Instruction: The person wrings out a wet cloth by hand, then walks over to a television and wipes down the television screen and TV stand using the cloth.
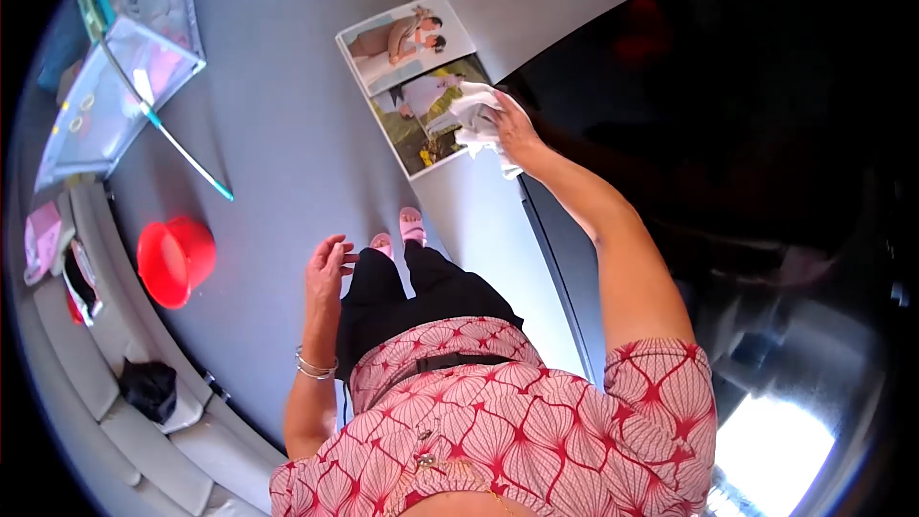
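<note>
My right hand [518, 130] presses a crumpled white cloth [476, 113] against the lower photo of what looks like an open photo album [394, 107]. The upper picture shows two people in pale clothes; the lower one has greenery and yellow flowers, and the cloth covers part of it. Down at my side, my left hand [331, 258] hangs in the air with loosely bent fingers and nothing in it. Bracelets circle that wrist.
A red bucket [176, 260] stands on the grey floor [273, 134] to the left, near a pale sofa [115, 431] with a black item [148, 391] on it. A clear-sided folding enclosure [120, 101] is at upper left. A glossy black surface [689, 134] fills the right.
</note>
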A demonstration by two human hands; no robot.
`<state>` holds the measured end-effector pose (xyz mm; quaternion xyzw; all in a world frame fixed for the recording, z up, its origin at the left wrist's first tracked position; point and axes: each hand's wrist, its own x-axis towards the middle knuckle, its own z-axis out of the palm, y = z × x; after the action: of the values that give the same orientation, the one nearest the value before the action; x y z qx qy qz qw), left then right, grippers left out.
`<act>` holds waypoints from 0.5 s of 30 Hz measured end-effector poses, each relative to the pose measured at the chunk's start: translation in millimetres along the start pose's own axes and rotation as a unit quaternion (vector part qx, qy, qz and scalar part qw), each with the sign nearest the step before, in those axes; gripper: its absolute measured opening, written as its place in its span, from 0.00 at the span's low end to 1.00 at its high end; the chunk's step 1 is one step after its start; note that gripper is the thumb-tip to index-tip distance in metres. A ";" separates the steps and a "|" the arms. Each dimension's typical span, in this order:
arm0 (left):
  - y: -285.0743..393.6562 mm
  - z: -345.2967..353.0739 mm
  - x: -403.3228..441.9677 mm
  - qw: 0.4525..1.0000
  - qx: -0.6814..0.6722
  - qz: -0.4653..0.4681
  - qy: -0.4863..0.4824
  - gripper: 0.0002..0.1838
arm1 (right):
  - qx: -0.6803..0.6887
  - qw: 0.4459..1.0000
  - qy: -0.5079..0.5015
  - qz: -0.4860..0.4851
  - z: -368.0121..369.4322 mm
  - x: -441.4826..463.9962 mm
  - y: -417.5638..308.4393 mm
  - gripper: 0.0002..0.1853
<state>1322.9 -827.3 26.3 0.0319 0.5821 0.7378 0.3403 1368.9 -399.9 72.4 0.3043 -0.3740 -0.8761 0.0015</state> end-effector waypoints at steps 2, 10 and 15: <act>15.7 2.2 8.9 0.999 -0.036 -0.002 -0.041 0.15 | 0.174 0.968 -0.050 0.174 25.3 2.5 21.5 0.22; 60.8 112.6 189.8 0.975 0.086 -0.002 -0.205 0.17 | 0.475 0.829 -0.236 0.179 127.6 18.8 85.8 0.21; 117.5 199.9 261.6 0.943 0.065 0.149 -0.290 0.17 | 0.478 0.787 -0.283 0.268 147.3 -22.4 163.8 0.16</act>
<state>1156.4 -529.4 102.4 0.3531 0.4937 0.6991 0.3780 1271.6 -416.4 270.6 -0.1078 -0.7950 -0.5968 -0.0156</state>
